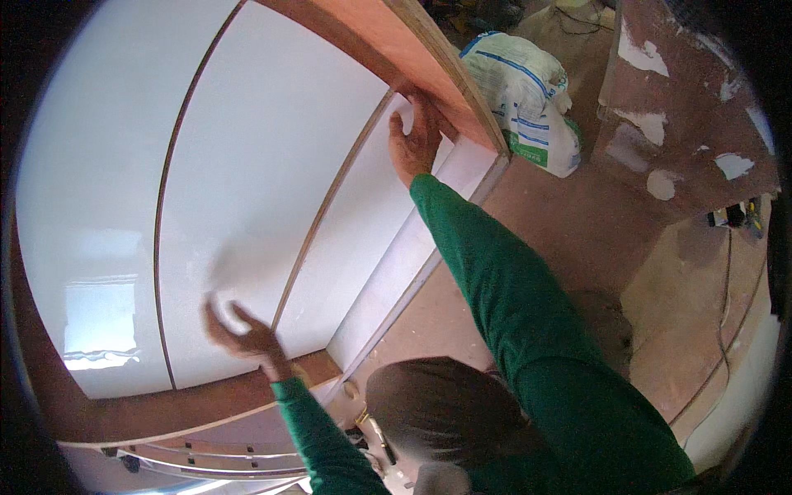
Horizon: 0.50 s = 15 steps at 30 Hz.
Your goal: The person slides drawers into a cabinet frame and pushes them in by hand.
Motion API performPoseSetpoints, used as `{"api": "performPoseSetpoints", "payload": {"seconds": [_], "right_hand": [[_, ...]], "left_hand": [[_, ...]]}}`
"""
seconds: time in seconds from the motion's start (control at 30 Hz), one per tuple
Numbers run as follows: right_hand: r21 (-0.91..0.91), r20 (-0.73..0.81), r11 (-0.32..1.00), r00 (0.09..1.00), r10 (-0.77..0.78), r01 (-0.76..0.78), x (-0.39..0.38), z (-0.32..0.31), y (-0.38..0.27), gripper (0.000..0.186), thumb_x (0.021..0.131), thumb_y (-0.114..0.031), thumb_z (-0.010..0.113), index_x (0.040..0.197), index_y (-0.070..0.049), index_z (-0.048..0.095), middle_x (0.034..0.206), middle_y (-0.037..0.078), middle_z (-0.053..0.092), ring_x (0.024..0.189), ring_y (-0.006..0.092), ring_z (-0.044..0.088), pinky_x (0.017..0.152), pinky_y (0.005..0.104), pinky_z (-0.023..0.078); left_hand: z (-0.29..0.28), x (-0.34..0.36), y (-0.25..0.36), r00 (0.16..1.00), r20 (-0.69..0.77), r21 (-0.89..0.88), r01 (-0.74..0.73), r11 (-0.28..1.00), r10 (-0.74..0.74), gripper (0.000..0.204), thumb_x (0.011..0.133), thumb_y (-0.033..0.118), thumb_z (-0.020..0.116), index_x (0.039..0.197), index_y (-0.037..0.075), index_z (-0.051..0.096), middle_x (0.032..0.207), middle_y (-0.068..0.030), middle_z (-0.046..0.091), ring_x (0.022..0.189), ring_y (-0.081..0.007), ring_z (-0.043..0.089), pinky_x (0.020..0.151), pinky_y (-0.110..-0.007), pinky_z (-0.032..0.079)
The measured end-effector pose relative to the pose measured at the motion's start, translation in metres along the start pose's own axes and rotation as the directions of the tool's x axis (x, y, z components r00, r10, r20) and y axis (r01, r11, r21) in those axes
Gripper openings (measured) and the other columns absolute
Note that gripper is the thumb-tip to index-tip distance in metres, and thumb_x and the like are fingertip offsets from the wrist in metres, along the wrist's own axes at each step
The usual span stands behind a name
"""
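Note:
White glossy panels sit inside a brown wooden frame, with a thin brown strip between them. Over the lower end of that strip is my left hand. Its fingers are spread and slightly blurred, with nothing in them. At the far end of the narrow panel, my right hand is against the inner corner of the frame. The thumb stands apart over the white surface, and the other fingers stretch along the wood, partly in shadow. Both forearms are in green sleeves.
A white bag with blue and green print stands beyond the frame. Farther right leans a brown board with white patches. A cable runs along the floor at right. A dark brown rounded cloth shape is close at the lower middle.

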State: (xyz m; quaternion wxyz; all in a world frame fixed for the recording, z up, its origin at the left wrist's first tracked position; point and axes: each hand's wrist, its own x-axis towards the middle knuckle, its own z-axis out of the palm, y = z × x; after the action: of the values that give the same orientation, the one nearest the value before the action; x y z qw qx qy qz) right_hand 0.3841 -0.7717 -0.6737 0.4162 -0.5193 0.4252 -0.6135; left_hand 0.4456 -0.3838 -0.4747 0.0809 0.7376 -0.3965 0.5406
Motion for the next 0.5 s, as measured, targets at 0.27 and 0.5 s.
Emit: {"api": "performPoseSetpoints", "payload": {"seconds": [0.27, 0.5], "right_hand": [[-0.091, 0.106, 0.986, 0.983, 0.148, -0.139, 0.005, -0.011, -0.025, 0.058, 0.098, -0.027, 0.067, 0.15, -0.007, 0.051, 0.155, 0.022, 0.052, 0.147, 0.041, 0.046, 0.12, 0.0569, 0.036], [0.054, 0.082, 0.998, 0.997, 0.008, -0.012, 0.028, -0.02, -0.03, 0.052, 0.089, -0.011, 0.071, 0.14, -0.008, 0.062, 0.141, 0.02, 0.065, 0.138, 0.0414, 0.056, 0.116, 0.0558, 0.042]], "left_hand": [[-0.002, -0.16, 0.072, 0.709, 0.461, -0.039, 0.617, 0.786, -0.534, 0.047, 0.1, 0.009, 0.071, 0.146, 0.003, 0.062, 0.146, -0.0219, 0.062, 0.133, -0.0381, 0.061, 0.109, -0.052, 0.051], [-0.003, -0.177, 0.054, 0.58, 0.387, -0.179, 0.81, 0.558, -0.717, 0.056, 0.103, 0.009, 0.07, 0.155, -0.001, 0.05, 0.156, -0.0217, 0.055, 0.139, -0.0363, 0.057, 0.112, -0.054, 0.05]]}}
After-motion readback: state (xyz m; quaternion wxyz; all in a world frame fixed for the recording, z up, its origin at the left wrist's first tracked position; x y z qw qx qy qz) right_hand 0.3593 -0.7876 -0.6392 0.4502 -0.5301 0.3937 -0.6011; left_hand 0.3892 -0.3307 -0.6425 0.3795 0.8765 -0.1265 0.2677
